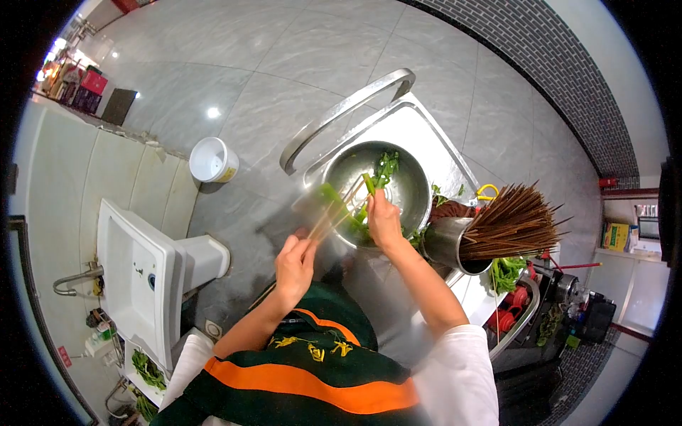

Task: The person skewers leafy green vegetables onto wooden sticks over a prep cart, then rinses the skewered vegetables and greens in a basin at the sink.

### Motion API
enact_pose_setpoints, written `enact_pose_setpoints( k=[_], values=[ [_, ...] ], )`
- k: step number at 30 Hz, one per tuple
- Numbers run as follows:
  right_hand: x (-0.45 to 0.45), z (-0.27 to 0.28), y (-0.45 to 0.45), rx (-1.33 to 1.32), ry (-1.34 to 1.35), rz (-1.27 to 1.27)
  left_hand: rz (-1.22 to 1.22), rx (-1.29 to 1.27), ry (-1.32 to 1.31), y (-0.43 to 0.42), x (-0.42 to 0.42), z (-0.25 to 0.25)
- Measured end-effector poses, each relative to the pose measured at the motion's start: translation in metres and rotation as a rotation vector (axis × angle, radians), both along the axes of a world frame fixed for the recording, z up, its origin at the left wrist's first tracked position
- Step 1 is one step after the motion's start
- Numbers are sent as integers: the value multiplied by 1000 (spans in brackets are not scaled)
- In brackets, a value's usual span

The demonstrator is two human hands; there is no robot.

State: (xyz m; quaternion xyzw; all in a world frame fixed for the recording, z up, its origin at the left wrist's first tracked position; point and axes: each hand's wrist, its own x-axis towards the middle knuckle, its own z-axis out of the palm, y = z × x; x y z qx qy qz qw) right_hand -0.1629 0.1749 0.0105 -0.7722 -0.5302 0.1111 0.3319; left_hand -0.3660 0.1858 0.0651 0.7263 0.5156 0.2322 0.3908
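Note:
My left hand (294,268) is closed around several thin pale skewers (328,226), smeared by motion, with blurred green pieces (332,197) near their far ends. Up over the steel bowl (415,170), my right hand (384,219) pinches a green vegetable stalk (369,183) beside the skewer tips. Whether the stalk is pierced cannot be made out. Loose green leaves (386,167) lie inside the bowl, and more greens show below my right hand. The bowl rests on a white stool-like seat (419,117) with a curved metal backrest (341,110).
Close by my right forearm, a metal canister (444,241) lies tilted, packed with brown sticks (508,227). Yellow-handled scissors (487,190) and leaf scraps are near it. A white bucket (213,160) stands on the floor; a white sink (135,273) is at left.

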Motion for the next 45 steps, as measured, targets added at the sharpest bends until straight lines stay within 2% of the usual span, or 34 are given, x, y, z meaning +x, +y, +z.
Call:
enact_pose_setpoints(
  k=[4,9,19,21,25,29,31,32,34,35,36,38,39,42,45],
  values=[
    [0,3,-2,-20,-1,-7,-25,110,54,0,1,6],
    [-4,2,-3,-40,-6,-11,-21,-84,4,1,0,4],
    [-5,3,0,-21,-10,36,-57,-235,-74,1,-2,-9],
    [-8,-1,-2,-27,0,68,-41,92,20,-3,4,-1],
    [-9,1,-2,-62,17,57,-34,173,16,1,6,-3],
    [0,14,-6,-198,103,110,-77,90,-5,5,-4,-15],
    [21,20,-3,-288,238,332,-85,97,-59,8,-13,-23],
    [31,15,-1,-289,238,331,-91,83,-56,10,-19,-25],
    [46,-3,4,-144,122,388,-105,68,-56,12,-23,-21],
    [48,-12,4,-169,-19,483,-107,7,-64,12,-25,-16],
    [49,-24,5,-167,-19,481,-106,-52,-71,12,-26,-12],
    [46,-45,11,-222,-246,780,-145,-17,-88,13,-33,-15],
    [44,-45,14,-326,-292,809,-170,10,-99,12,-36,-14],
    [44,-47,23,-416,-333,877,-209,20,-134,8,-49,-13],
    [49,-47,26,-442,-255,799,-230,-5,-162,4,-61,-12]
  ],
)
